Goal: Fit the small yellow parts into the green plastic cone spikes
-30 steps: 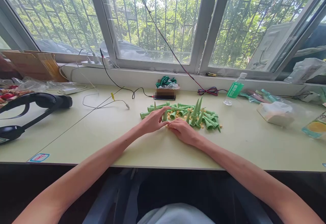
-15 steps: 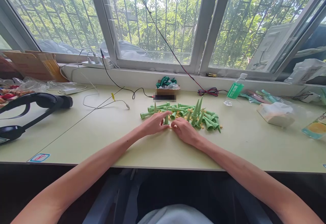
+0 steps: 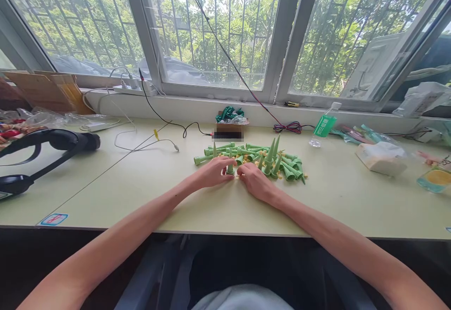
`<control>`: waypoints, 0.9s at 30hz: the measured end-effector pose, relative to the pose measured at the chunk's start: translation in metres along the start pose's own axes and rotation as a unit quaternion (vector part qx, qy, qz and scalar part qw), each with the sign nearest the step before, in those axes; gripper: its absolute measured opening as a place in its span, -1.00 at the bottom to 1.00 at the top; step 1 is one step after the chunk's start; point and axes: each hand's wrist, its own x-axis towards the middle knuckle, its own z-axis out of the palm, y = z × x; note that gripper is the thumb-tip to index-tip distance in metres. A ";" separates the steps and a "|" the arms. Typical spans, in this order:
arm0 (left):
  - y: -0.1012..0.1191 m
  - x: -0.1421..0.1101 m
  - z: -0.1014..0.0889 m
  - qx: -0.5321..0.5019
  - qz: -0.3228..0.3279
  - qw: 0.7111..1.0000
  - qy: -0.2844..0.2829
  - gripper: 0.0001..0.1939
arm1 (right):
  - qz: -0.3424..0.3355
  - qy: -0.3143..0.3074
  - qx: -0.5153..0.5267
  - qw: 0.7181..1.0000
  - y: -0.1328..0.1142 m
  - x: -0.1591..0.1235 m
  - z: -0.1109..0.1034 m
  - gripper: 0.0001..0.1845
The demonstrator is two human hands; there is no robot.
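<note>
My left hand (image 3: 215,172) curves around a small green plastic cone (image 3: 230,169) that stands upright on the table, thumb and fingers on its sides. Just to the right, my right hand (image 3: 256,181) rests on the tabletop with its fingers curled and pinched together. Whatever sits between those fingertips is too small to make out; a bit of pale yellow shows beside them. Behind both hands spreads a pile of green cones (image 3: 289,171), several standing and many lying down, with small yellow pieces (image 3: 246,158) scattered among them.
A small cardboard box (image 3: 231,127) with dark green wrapping stands behind the pile. A water bottle (image 3: 323,126) and a tissue pack (image 3: 382,158) are to the right. A black headset (image 3: 52,152) lies at left, and a white cable (image 3: 151,144) crosses the table.
My left fingers have loosened slightly, so more of the green cone shows. My right hand has shifted a tiny bit to the right, away from the cone.
</note>
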 end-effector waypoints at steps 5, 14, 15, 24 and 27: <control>0.001 0.000 -0.001 -0.001 -0.001 1.000 -0.003 -0.73 | 0.000 0.013 -0.005 1.000 -0.001 0.000 0.000 -0.80; 0.002 0.000 0.003 -0.014 -0.009 1.000 0.005 -0.72 | 0.002 0.080 0.060 0.995 -0.006 0.000 -0.004 -0.79; 0.002 0.000 0.003 -0.015 -0.006 1.000 0.006 -0.72 | -0.002 0.085 0.063 0.994 -0.006 0.000 -0.004 -0.79; 0.002 -0.001 0.004 -0.006 0.014 1.000 0.011 -0.70 | -0.014 0.093 0.077 0.993 -0.008 0.001 -0.006 -0.78; 0.004 -0.001 0.003 -0.017 0.019 1.000 0.005 -0.65 | -0.015 0.101 0.089 0.991 -0.007 0.001 -0.005 -0.75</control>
